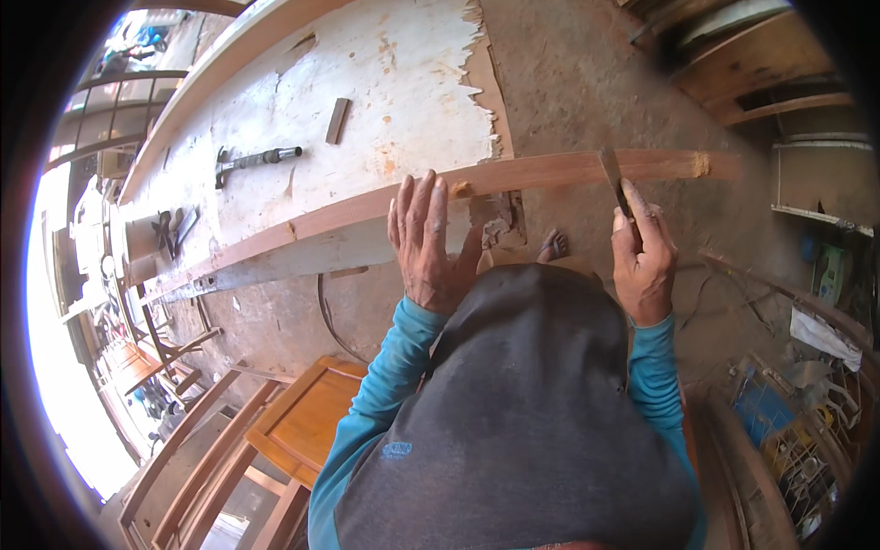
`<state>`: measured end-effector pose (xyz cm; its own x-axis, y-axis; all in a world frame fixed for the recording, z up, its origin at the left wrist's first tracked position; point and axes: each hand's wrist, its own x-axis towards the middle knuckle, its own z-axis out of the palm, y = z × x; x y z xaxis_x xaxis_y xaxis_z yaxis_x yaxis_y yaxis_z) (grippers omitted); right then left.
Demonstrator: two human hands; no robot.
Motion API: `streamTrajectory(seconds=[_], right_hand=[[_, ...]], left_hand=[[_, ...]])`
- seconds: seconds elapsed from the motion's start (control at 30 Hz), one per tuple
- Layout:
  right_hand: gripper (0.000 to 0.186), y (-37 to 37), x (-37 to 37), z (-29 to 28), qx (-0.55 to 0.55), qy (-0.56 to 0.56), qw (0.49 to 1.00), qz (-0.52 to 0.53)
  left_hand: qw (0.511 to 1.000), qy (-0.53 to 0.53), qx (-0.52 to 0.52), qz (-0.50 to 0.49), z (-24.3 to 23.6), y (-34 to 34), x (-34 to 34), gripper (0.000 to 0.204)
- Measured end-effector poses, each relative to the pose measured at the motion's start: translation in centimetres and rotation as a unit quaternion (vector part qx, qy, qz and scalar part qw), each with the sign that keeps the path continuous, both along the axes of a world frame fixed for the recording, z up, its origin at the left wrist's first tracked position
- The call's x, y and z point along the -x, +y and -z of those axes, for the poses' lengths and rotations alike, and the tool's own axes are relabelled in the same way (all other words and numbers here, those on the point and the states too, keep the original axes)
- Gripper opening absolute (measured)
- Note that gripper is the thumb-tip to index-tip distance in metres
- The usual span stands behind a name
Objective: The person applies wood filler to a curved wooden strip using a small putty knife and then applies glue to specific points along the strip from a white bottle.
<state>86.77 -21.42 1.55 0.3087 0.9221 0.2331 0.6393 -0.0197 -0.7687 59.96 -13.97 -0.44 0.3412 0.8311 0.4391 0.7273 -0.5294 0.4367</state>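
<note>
A long reddish wooden strip [541, 170] lies along the near side of the workbench [394, 92] and juts past its right end. My left hand [427, 249] rests on the strip, fingers stretched out and spread, holding nothing. Beside its fingertips sits a small tan lump of filler [460, 190]. In my right hand [647, 261] is a putty knife [611, 171], its flat blade lying against the overhanging part of the strip. Another tan patch [701, 165] shows near the strip's right end. My fingers hide most of the knife's handle.
A claw hammer [261, 159] and a short wooden block [338, 121] lie on the bench's worn white top. Dark-handled tools [170, 234] are at its left end. An orange-brown wooden panel [307, 417] and frames stand at lower left. A crate of clutter [770, 412] sits at lower right.
</note>
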Motion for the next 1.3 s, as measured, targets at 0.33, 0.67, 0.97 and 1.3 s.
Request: streamTrajectory(seconds=[0.33, 0.67, 0.97, 1.3], right_hand=[[0.039, 0.1, 4.4, -0.3, 0.014, 0.019, 0.999, -0.04], [0.042, 0.8, 5.3, 0.4, -0.006, 0.009, 0.997, -0.08], [0.044, 1.3, 5.6, 0.3, -0.016, 0.015, 0.993, -0.117], [0.045, 1.2, 6.2, 0.4, -0.016, 0.021, 0.992, -0.126]], left_hand=[[0.997, 0.046, 0.05, 0.04, 1.1, -0.1, 1.7, 0.078], [0.998, 0.049, 0.045, 0.021, 0.5, 0.2, 1.4, 0.076], [1.0, 0.018, 0.021, -0.011, 1.2, 0.8, 0.0, 0.068], [0.998, 0.05, -0.012, 0.046, 2.5, 0.7, 1.4, 0.081]])
